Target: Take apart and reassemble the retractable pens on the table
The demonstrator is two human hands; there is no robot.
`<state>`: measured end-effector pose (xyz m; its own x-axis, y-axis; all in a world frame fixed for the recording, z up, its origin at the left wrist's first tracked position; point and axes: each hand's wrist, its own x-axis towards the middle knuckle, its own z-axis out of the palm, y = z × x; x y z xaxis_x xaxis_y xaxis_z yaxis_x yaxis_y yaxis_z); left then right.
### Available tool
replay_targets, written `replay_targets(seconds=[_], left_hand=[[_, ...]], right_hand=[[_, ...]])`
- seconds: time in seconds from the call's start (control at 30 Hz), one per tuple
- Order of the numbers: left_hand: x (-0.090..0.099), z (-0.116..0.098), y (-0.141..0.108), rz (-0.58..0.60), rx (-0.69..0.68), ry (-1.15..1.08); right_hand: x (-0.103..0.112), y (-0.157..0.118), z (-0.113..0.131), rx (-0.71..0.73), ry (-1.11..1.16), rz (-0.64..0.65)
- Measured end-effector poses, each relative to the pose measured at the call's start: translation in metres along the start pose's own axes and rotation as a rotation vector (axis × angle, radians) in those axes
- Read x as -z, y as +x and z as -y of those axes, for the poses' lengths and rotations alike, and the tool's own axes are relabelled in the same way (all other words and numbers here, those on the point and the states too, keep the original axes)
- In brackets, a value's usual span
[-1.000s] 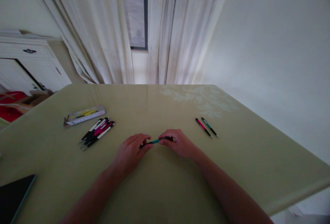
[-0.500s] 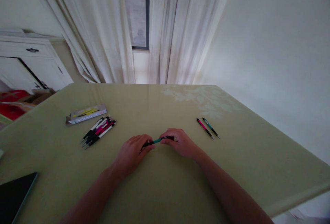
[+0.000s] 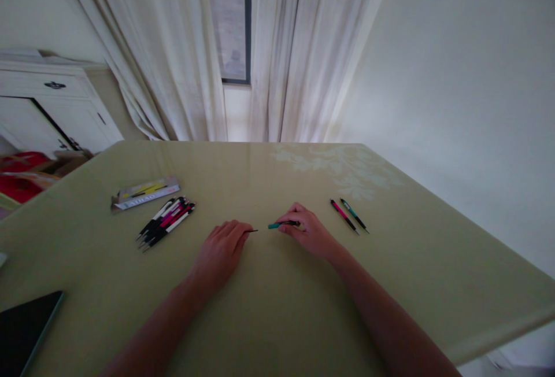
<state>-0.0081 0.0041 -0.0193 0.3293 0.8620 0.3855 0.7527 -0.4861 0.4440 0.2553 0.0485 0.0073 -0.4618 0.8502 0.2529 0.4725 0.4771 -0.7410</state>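
Note:
Near the middle of the table, my right hand (image 3: 306,231) pinches a teal pen barrel (image 3: 274,226) with a black part at its other end. Facing it, my left hand (image 3: 223,248) is closed on a thin dark pen piece (image 3: 254,230), most of it hidden by the fingers. A small gap separates the two pieces. Right of my hands lie a pink and black pen (image 3: 344,215) and a teal and black pen (image 3: 354,215), side by side. Several pens (image 3: 167,221) are heaped to the left, in white, pink and black.
Behind the heap lies a printed pen box (image 3: 147,192). A dark flat object (image 3: 28,331) is at the table's lower left corner. The table (image 3: 277,325) has a pale cloth; curtains, a window and a white cabinet (image 3: 56,91) stand beyond it.
The pen that both hands held has come apart into two pieces. My right hand has moved slightly up and right with the teal barrel; my left has drawn back slightly left.

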Motion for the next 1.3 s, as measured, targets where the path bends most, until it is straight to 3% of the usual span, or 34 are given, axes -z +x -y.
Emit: replay_targets(seconds=[0.13, 0.27, 0.47, 0.6, 0.8, 0.93, 1.03, 1.3], left_hand=[[-0.002, 0.007, 0.000, -0.031, 0.107, -0.013], [-0.002, 0.007, 0.001, -0.024, 0.125, -0.059], [-0.002, 0.003, 0.001, -0.017, 0.115, -0.071], [-0.001, 0.001, 0.001, -0.003, 0.091, -0.084], [0.000, -0.006, 0.001, 0.051, -0.015, -0.085], [0.001, -0.016, -0.001, 0.065, -0.068, -0.114], [0.000, -0.021, -0.002, 0.060, -0.092, -0.143], [-0.001, -0.013, -0.001, 0.016, 0.013, -0.086]], right_hand=[[0.005, 0.002, -0.013, -0.013, 0.025, -0.060], [0.007, 0.003, -0.026, -0.041, -0.035, -0.132], [0.016, 0.000, -0.037, -0.278, -0.264, -0.206], [0.023, -0.003, -0.042, -0.344, -0.367, -0.219], [0.018, 0.000, -0.025, -0.234, -0.345, -0.282], [-0.002, -0.001, 0.010, -0.071, -0.046, -0.033], [-0.016, -0.003, 0.027, 0.011, -0.026, 0.081], [-0.007, -0.002, 0.015, -0.009, -0.021, 0.006]])
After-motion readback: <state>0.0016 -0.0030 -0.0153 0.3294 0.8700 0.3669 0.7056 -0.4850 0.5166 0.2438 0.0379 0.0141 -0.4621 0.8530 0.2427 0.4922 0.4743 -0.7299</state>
